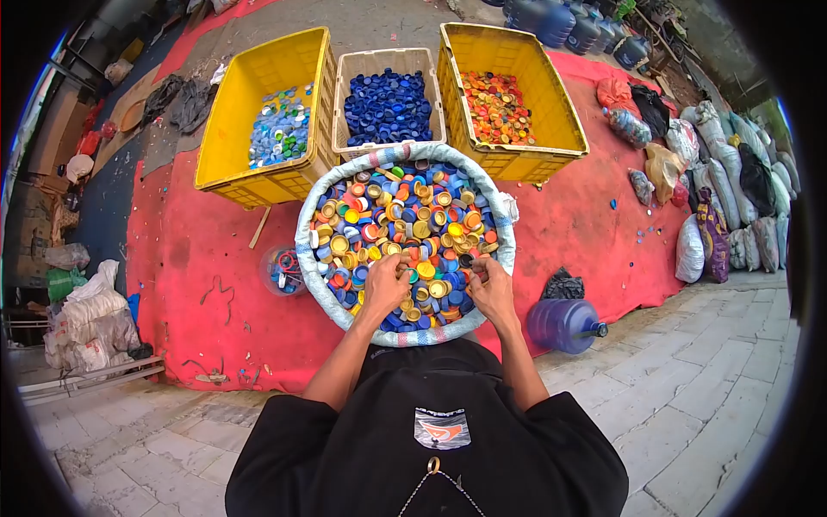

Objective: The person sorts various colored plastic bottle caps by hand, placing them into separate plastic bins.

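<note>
A round basket [307,204] with a pale cloth-wrapped rim stands right in front of my body, full of mixed plastic bottle caps [422,229] in blue, gold, orange, yellow and white. Over the near left part of the heap is my left hand [388,284], its fingers curled together close to orange and green caps. My right hand [491,289] is at the near right, thumb and fingers pinched beside a black cap [466,260]. Whatever either hand grips is too small or hidden to make out.
Beyond the basket stand a yellow crate [233,112] with light blue, white and green caps, a white crate [343,138] with dark blue caps, and a yellow crate [517,52] with orange and red caps. A water jug [564,326] lies right; a clear tub [282,271] sits left.
</note>
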### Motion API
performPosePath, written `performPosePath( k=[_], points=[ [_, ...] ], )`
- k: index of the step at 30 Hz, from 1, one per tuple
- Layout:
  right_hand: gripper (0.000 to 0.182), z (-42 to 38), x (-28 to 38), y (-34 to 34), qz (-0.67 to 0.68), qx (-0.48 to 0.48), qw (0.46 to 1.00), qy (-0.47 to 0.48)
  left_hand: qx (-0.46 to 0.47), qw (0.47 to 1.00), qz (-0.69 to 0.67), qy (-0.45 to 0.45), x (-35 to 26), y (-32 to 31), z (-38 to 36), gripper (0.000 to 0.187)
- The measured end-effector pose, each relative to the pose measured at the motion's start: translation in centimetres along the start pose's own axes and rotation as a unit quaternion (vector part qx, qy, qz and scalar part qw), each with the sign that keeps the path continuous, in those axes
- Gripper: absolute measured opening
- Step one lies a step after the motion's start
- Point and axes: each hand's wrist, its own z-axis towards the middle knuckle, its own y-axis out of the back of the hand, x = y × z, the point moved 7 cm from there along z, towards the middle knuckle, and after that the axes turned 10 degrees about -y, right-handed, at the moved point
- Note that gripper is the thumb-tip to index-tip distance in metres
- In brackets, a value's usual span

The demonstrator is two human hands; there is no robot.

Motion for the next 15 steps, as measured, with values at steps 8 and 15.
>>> performPosePath(
  k=[8,15],
  points=[
    [0.015,0.4,4.1,-3.2,-0.165,0.125,0.975,0.084,-0.096,0.818,-0.547,0.15,1.9,2.5,-2.0,0.029],
    [0.013,2.8,3.6,-7.0,-0.299,0.173,0.931,0.113,-0.117,0.672,-0.712,0.165,2.6,3.1,-4.8,0.027]
  ],
)
